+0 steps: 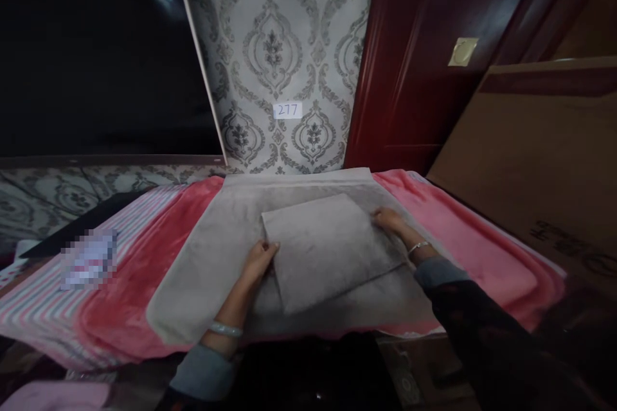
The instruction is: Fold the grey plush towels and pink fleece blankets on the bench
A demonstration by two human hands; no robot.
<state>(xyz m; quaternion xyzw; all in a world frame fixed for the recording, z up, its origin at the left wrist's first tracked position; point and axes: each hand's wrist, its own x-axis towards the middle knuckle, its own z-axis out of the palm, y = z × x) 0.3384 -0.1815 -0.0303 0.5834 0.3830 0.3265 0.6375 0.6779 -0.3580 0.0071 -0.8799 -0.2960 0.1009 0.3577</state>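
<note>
A folded grey plush cloth (328, 250) lies slightly turned on a larger spread grey cloth (202, 257) of the same soft look. My left hand (260, 260) is closed in a pinch at the left edge of the folded piece. At its right edge, my right hand (388, 221) has its fingers bent and pinched on the fabric. The near edge of the folded cloth slopes up toward the right. Part of its right side is hidden behind my right hand and wrist.
Under the grey cloth lies a red and pink blanket (463, 244) with a striped part (144, 218) at left, where a blurred packet (89, 260) rests. A television (96, 64), a patterned wall (289, 32), a dark red door (414, 45) and a cardboard box (530, 160) stand around.
</note>
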